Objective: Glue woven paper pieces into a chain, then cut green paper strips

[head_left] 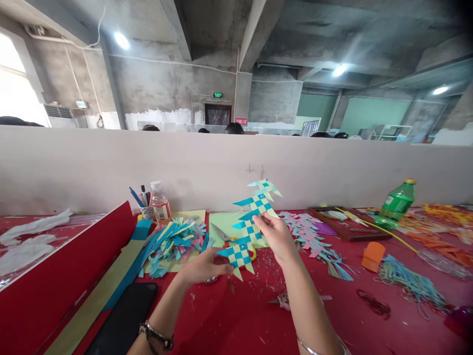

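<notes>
A string of woven paper fish, checkered in blue and pale green, hangs upright in front of me above the table. My right hand pinches its middle from the right between thumb and fingers. At the lower left, my left hand is closed at the edge of the bottom fish, its fingertips partly hidden. Scissors with orange-yellow handles lie behind the string, partly covered by it. A pale green paper sheet is beneath them. To the left is a heap of cut paper strips in blue, green and pink.
Finished-looking pink and blue woven strings lie right. Beyond them are a wooden tray, green bottle, orange piece and tassels. Left are a black phone, red board and clear bottle. A white partition stands behind.
</notes>
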`<state>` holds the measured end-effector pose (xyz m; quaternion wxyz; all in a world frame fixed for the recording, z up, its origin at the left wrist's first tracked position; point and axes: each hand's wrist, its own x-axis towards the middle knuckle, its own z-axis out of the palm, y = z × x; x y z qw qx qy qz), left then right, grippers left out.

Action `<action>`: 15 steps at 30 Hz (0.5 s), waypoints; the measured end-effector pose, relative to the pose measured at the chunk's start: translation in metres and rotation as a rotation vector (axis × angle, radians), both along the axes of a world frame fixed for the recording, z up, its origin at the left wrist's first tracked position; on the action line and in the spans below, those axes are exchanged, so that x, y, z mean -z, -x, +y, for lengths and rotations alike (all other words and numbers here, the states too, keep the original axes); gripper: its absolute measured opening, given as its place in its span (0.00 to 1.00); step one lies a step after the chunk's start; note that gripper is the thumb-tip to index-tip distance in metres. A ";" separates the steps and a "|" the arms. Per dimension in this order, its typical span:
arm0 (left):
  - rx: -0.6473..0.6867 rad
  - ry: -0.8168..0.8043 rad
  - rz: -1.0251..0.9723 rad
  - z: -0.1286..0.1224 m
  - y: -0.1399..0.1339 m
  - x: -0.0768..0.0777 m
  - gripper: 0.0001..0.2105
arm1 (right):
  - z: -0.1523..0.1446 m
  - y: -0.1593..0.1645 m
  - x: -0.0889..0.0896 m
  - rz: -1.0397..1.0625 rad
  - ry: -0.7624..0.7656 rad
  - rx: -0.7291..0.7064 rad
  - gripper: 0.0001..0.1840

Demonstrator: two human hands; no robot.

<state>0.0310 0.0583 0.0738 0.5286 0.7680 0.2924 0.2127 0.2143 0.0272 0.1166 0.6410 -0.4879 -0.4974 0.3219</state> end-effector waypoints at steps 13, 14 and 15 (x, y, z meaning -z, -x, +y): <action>-0.320 -0.189 -0.255 0.007 0.026 -0.028 0.12 | -0.009 0.014 -0.008 -0.109 0.000 -0.073 0.16; -0.330 -0.199 -0.263 0.006 0.024 -0.030 0.12 | -0.009 0.016 -0.008 -0.115 0.005 -0.083 0.16; -0.335 -0.204 -0.275 0.004 0.023 -0.031 0.13 | -0.009 0.017 -0.007 -0.124 0.009 -0.097 0.15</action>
